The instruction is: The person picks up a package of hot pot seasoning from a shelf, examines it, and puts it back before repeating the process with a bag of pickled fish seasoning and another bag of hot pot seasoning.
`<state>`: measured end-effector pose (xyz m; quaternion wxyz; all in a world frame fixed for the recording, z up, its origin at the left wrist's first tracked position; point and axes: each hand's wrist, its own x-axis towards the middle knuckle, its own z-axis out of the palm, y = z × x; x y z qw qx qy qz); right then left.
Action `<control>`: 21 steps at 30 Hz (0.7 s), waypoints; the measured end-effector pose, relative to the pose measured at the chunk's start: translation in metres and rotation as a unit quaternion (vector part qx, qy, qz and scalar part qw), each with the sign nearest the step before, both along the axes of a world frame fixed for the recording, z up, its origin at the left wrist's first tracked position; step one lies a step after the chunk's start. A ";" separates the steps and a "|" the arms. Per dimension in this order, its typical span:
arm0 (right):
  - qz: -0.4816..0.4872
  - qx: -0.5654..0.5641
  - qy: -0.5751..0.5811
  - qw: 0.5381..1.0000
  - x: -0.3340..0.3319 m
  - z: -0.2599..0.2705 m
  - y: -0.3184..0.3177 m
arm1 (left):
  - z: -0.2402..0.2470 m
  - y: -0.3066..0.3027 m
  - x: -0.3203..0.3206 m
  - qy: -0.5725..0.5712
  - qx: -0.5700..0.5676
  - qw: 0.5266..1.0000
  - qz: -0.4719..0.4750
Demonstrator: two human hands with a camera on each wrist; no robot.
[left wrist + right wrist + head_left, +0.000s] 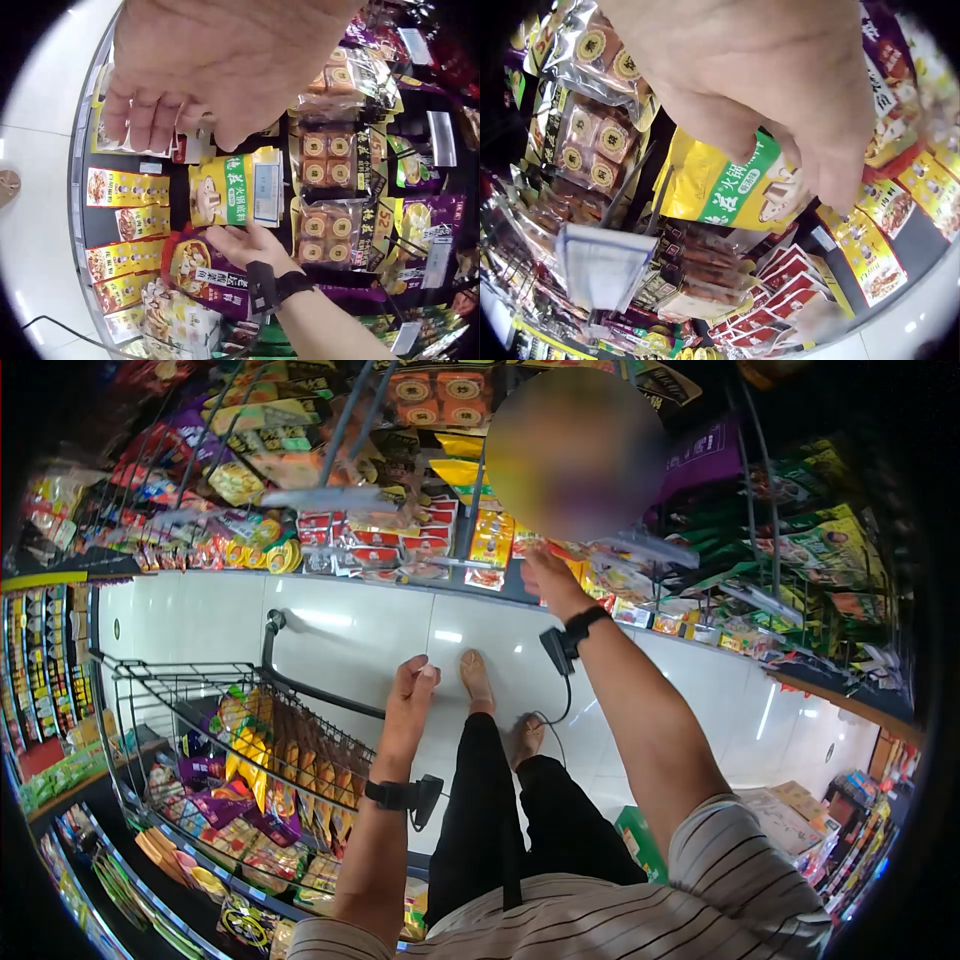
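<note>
My right hand reaches to the shelf at the top centre. In the left wrist view, this hand is at the lower edge of a yellow and green packet, fingers extended and thumb beside the packet. The right wrist view has the hand over the same packet, fingers at its printed face and edge; whether they touch it is unclear. My left hand hangs in the air beside the shopping cart, fingers loosely bent; in its own wrist view, the hand shows no packet held.
Bags of orange blocks hang beside the yellow packet. Flat yellow sachets lie along the shelf edge. Metal hooks with price tags stick out. The cart holds yellow and purple packets. White floor separates the shelves from my feet.
</note>
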<state>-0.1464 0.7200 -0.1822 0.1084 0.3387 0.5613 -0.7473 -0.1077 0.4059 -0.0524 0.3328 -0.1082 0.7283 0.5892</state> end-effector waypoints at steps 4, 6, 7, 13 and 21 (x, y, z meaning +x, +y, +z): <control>0.004 -0.077 -0.058 0.995 0.094 0.013 -0.028 | 0.015 -0.022 0.053 0.017 0.020 1.000 0.009; 0.037 -0.105 -0.069 0.991 0.137 0.030 -0.043 | 0.026 -0.032 0.081 0.017 0.026 0.999 0.009; 0.059 -0.124 -0.076 0.988 0.158 0.045 -0.050 | 0.034 -0.038 0.095 0.010 0.029 1.000 -0.005; 0.155 -0.138 -0.095 0.974 0.221 0.096 -0.104 | 0.083 -0.095 0.166 0.014 0.045 0.998 0.037; 0.268 -0.107 -0.048 0.956 0.211 0.167 -0.189 | 0.104 -0.242 0.177 0.138 0.006 0.946 0.293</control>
